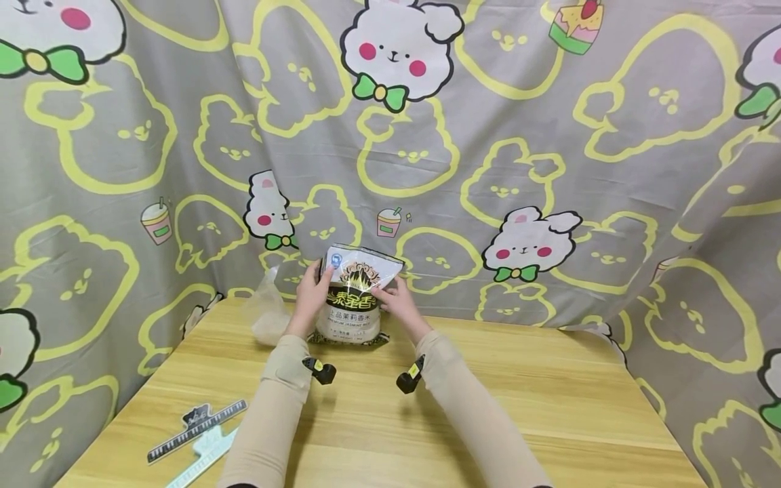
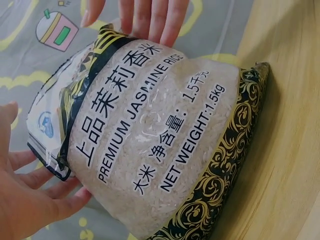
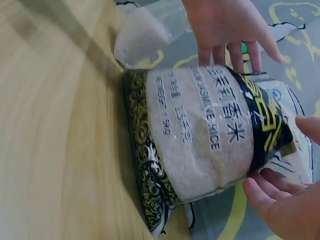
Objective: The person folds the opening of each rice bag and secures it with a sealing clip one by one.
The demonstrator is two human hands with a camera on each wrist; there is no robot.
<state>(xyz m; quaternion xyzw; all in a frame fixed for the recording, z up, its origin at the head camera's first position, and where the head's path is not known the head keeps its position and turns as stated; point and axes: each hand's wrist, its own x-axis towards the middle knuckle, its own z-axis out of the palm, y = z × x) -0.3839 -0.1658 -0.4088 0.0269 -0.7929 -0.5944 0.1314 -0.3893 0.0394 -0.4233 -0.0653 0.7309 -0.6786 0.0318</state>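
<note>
A printed bag of jasmine rice (image 1: 350,325) stands upright on the table, its white top edge leaning back near the curtain. My left hand (image 1: 311,301) is at the bag's upper left side, the fingers reaching behind it and the thumb in front. In the left wrist view, that thumb stands apart from the bag's face. At the upper right side is my right hand (image 1: 399,305), fairly straight fingers (image 2: 155,17) passing behind the bag, thumb held off its front. A clear plastic bag with white contents (image 3: 145,37) sits beside the rice bag, on the left.
On the table's left front lie a black clip with a piano-key strip (image 1: 198,430) and a pale mint clip (image 1: 207,454). A grey curtain with rabbit drawings (image 1: 403,156) hangs behind and around the wooden table (image 1: 518,393).
</note>
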